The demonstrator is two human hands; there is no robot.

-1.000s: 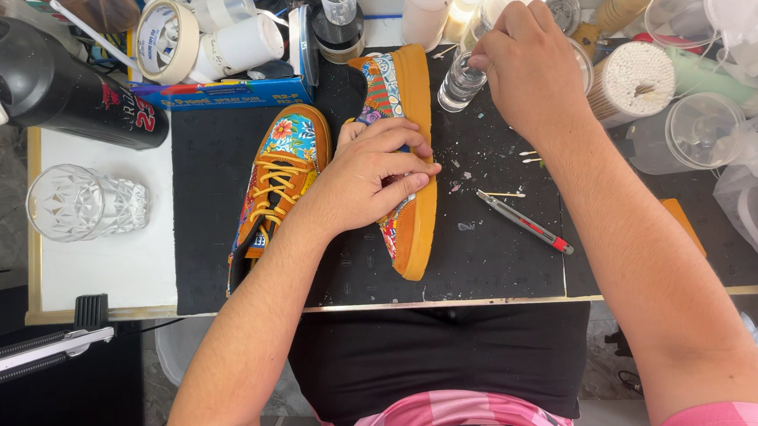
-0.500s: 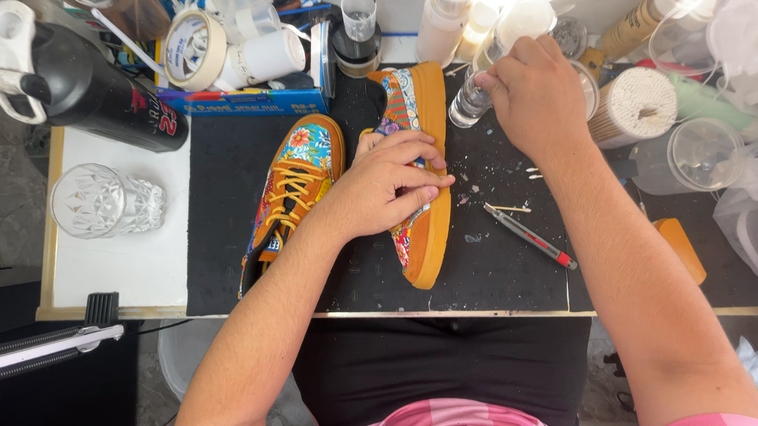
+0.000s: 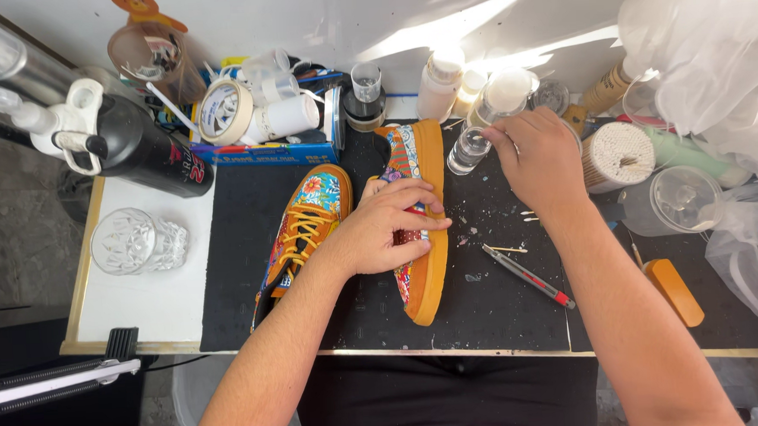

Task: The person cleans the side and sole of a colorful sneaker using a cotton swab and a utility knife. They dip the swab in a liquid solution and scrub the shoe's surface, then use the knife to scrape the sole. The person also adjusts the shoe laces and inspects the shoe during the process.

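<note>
I see the left hand (image 3: 380, 234) lying across an orange shoe with floral panels (image 3: 419, 237), which rests on its side on the black mat (image 3: 234, 246) covering the middle of the surface. The fingers (image 3: 423, 224) curl over the shoe's upper and press it down, so that grip is clenched on the shoe. Just beside it to the left lies the second matching shoe (image 3: 306, 225), laces up, touching the left wrist.

The right hand (image 3: 540, 157) reaches to the far edge of the mat, its fingertips closed over the top of a small clear glass bottle (image 3: 466, 150) standing upright just beside the toe end of the held shoe. I take that grip as pinched on the bottle's top; whether something thin is also held between the fingertips I cannot tell.

Near the right forearm, a craft knife with a red tip (image 3: 529, 276) lies on the mat, with a couple of cotton swabs (image 3: 526, 217) near it. A round tub of swabs (image 3: 620, 155) stands just right of the right hand. Well apart to the left, a cut-glass tumbler (image 3: 134, 241) lies on the white part of the surface, below a black bottle (image 3: 146, 147).
</note>
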